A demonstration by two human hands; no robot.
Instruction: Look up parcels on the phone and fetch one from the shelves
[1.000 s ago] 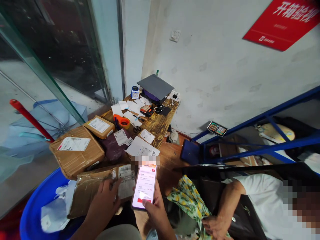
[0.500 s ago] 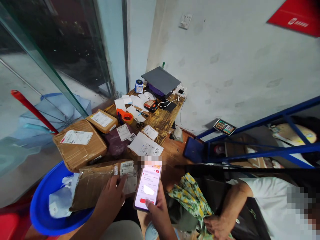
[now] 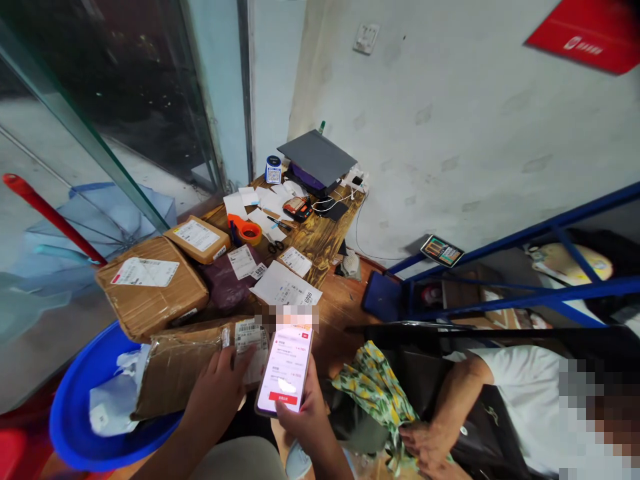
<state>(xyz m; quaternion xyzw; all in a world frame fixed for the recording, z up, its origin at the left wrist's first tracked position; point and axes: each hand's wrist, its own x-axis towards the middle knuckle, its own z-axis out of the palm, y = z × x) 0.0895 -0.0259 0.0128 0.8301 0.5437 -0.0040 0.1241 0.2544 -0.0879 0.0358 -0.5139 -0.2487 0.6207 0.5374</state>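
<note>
Right hand (image 3: 305, 420) wrapped around a slim rectangular phone (image 3: 285, 369), thumb lying across the lower edge of the glossy lit screen, which shows white panels and a red bar. Left hand (image 3: 220, 393) lies with fingers spread over the near end of a long brown parcel (image 3: 185, 367), fingertips by its white printed label; whether the fingers curl under the edge cannot be told. The parcel is wrapped in crinkled, shiny tape and rests partly over the rim of a round blue plastic basin (image 3: 75, 417), where a crumpled pale plastic bag (image 3: 113, 407) lies. Phone sits just beside the parcel's label end, low centre in the view. Behind them, on the rough, dark-grained wooden tabletop (image 3: 320, 243): a large taped cardboard box (image 3: 150, 287) with a white label, a smaller flat carton (image 3: 197, 238), a soft maroon mailer (image 3: 227, 283), loose white slips, an orange tape dispenser (image 3: 245, 230), scissors (image 3: 274, 247) and a flat grey slab-like device (image 3: 316, 157) at the far end near the scuffed white wall. To the right, another person in a white sleeve (image 3: 520, 380) has a hand (image 3: 425, 447) on a crumpled green-and-yellow patterned fabric (image 3: 375, 393). Blue metal shelf rails (image 3: 525, 290) run behind that person.
</note>
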